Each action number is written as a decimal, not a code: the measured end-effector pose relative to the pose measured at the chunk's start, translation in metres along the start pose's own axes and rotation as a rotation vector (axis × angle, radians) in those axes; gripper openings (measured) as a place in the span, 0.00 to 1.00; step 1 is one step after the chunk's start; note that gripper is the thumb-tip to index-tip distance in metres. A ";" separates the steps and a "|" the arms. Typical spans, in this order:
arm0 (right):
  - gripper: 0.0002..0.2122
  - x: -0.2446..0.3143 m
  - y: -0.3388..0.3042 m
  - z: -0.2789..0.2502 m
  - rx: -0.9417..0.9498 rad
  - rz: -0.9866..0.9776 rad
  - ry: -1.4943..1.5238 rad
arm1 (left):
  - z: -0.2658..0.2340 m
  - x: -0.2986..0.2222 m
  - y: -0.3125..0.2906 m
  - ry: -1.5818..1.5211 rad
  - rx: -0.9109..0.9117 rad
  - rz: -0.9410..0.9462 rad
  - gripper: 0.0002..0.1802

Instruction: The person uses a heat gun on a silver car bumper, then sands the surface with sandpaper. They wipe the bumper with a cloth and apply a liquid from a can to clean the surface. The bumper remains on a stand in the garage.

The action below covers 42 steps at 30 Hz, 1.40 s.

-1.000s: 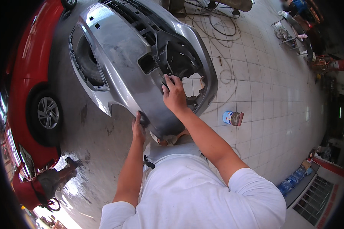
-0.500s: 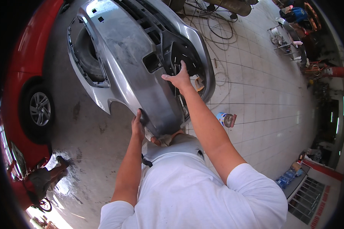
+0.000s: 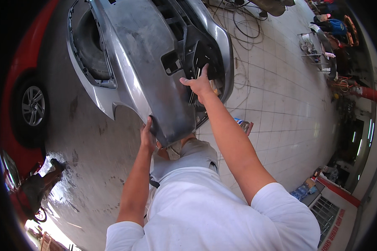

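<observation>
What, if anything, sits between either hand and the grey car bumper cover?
Nothing visible. The left hand already grips the grey plastic car bumper cover at its lower corner edge, and the right hand has its fingers on the black inner grille section. No object shows between hands and bumper.

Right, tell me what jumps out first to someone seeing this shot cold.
A big grey car bumper fills the upper middle, held off the floor by both hands: the left hand has its grip on the lower edge, the right hand on the dark inner bracket. A red car stands at the far left, and hoses lie coiled on the tiled floor beyond.
</observation>
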State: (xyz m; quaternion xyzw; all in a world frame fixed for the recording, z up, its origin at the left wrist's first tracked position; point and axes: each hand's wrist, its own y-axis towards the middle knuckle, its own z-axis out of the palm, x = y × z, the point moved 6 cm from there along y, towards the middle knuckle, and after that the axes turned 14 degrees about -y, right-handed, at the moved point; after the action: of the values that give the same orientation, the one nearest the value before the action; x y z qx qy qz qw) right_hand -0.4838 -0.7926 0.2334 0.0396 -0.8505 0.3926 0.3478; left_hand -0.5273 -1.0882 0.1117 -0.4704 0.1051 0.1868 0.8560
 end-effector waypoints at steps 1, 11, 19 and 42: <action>0.62 -0.003 0.003 0.002 0.000 -0.027 0.015 | 0.000 0.000 -0.002 -0.006 -0.017 -0.016 0.42; 0.60 -0.014 0.016 0.004 -0.018 -0.159 -0.094 | -0.005 -0.004 0.012 0.047 0.125 0.034 0.41; 0.62 -0.029 -0.009 -0.014 -0.197 -0.286 -0.201 | 0.013 -0.056 -0.027 0.675 -0.351 0.669 0.33; 0.51 -0.083 0.034 -0.019 0.234 -0.001 0.491 | 0.300 -0.100 0.055 2.171 0.266 0.462 0.29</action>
State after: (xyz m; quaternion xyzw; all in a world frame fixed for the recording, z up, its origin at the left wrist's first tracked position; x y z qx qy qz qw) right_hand -0.4222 -0.7729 0.1682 -0.0165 -0.6895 0.4858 0.5369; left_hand -0.6402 -0.8303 0.2659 -0.2579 0.9009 -0.1809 0.2986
